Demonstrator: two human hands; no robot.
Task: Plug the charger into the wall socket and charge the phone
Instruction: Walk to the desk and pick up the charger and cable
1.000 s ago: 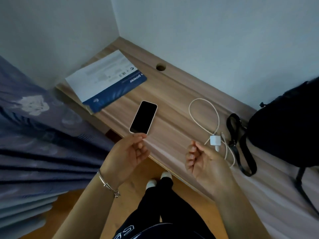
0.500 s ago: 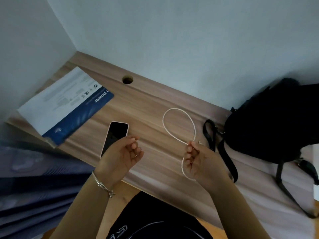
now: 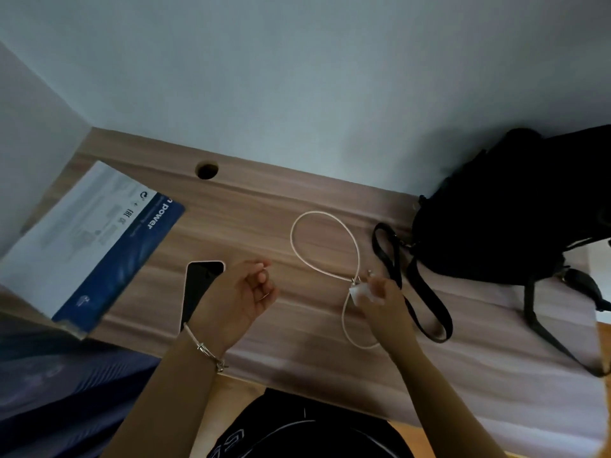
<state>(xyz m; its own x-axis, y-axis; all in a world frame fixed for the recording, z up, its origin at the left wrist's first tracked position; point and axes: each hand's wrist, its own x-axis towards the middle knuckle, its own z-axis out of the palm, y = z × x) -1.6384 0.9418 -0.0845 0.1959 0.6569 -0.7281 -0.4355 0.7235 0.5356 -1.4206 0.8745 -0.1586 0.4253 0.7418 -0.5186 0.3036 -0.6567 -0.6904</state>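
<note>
- Moved since the earlier frames: right hand (image 3: 380,302) has gone from hovering short of the plug to resting on it; left hand has drifted over the near end of the phone; the view has swung right, bringing more of the bag in.
- Plug (image 3: 360,293): small white charger block on the desk, under the right fingertips. Judged light, hard and smooth-sided; best taken by its flat sides, prongs left free. Prong end not clear in this view.
- Right hand: thumb and fingers closed around the plug; whether it is lifted or only touched, cannot tell.
- Cable (image 3: 325,239): thin white lead, one loop lying beyond the plug, a second, smaller bend toward the desk edge. Judged limp and light; will trail and may snag the strap just beside it. Free connector tip appears to lie next to the plug, too small to be sure.
- Phone (image 3: 201,282): dark screen up, pale edge, flat on the desk left of the cable, near end hidden by the left hand. Judged rigid, slick, breakable if dropped; hold by the long edges.
- Left hand (image 3: 241,299): loosely curled, fingers bent inward, holding nothing; bracelet (image 3: 206,348) on the wrist.
- Desk (image 3: 264,206): wood-grain top, round cable hole near the back.
- Box (image 3: 89,239): white and blue, far left.
- Bag (image 3: 515,206): black, far right, strap (image 3: 413,285) beside the plug.
- Wall socket: not in view.
</note>
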